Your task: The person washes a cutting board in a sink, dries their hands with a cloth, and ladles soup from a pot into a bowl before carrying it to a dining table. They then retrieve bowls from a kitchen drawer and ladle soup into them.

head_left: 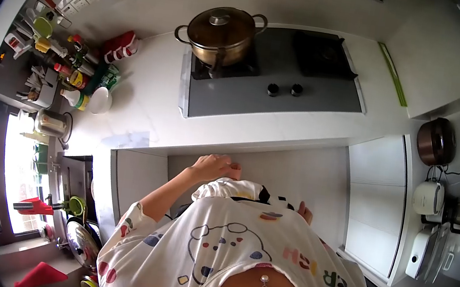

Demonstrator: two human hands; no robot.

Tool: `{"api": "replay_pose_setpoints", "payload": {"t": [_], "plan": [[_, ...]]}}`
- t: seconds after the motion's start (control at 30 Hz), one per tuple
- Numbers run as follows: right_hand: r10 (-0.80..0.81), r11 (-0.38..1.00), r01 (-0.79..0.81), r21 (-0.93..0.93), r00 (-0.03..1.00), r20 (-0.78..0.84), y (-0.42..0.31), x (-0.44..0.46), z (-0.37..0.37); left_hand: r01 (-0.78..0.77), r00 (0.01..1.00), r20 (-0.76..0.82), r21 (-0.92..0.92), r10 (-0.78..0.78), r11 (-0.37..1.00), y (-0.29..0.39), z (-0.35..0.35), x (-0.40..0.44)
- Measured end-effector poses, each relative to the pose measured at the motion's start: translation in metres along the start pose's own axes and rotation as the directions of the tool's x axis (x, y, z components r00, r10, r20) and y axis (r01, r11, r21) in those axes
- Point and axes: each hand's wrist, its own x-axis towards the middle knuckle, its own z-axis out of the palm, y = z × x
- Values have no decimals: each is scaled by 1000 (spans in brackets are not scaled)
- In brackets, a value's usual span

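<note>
In front of the white printed shirt point(236, 231), below the counter edge, is my left hand point(218, 168). Its fingers are curled together, and what they hold, if anything, is hidden. My right hand point(305, 213) shows only in part beside the shirt's right side, mostly covered by the cloth; its grip cannot be made out. A lidded pot point(219, 36) with two side handles stands on the left burner of the dark gas stove point(270, 105), away from both hands.
Bottles, a white bowl point(101, 101) and a kettle point(51, 123) stand on the counter point(149, 95) at the left. Sink and window are at lower left. A green strip point(393, 75) lies right of the stove. Shelved appliances include a brown cooker point(436, 141).
</note>
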Motion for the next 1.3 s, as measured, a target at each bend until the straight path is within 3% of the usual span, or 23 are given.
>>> {"api": "replay_pose_setpoints", "payload": {"t": [0.1,0.17,0.2,0.27,0.3,0.37,0.43,0.5,0.53,0.6,0.63,0.73,0.83,0.93,1.03,1.23,1.3], "plan": [[-179,947,120,-297,968,-178,59,61,26,30,999,14,21,-30,999,-27,-18,4],[102,977,-118,-177,990,-97,48,64,16,21,999,37,41,-22,999,-39,-42,2],[68,969,-69,-235,998,-11,45,71,21,-2,1000,-1,50,2,999,-44,-58,-1],[-149,912,168,-374,986,80,16,91,39,-81,995,-61,-31,79,996,-58,-98,3],[-250,855,285,-434,959,137,-15,103,47,-123,989,-95,-72,116,990,-63,-120,10],[-548,745,562,-358,823,151,-139,94,34,-251,919,-337,-107,202,962,-74,-163,31],[-787,612,784,-105,616,17,-244,110,36,-264,799,-577,-83,169,961,-55,-217,44],[-837,541,833,118,547,-27,-353,114,31,-270,709,-690,-79,143,959,-47,-257,75],[-893,420,871,256,447,-55,-393,129,38,-264,638,-749,5,178,965,-39,-277,89],[-950,271,937,221,297,-92,-473,143,44,-255,503,-823,153,266,955,-28,-309,124],[-959,257,945,201,275,-67,-509,148,46,-257,441,-841,216,313,942,-26,-322,142],[-989,135,947,291,146,-19,-588,181,76,-103,404,-857,306,321,946,-22,-349,189],[-984,160,954,252,136,113,-633,200,95,74,630,-756,287,178,955,-14,-367,210],[-929,202,950,239,108,354,-657,204,95,142,835,-549,147,-38,979,-15,-384,227],[-903,185,947,264,58,426,-664,215,106,209,819,-569,182,-70,961,-16,-387,232],[-905,224,945,237,112,410,-671,208,98,267,846,-522,240,-108,933,-10,-396,234],[-863,245,951,189,125,490,-677,204,91,266,833,-542,218,-110,939,-8,-396,234]]}}
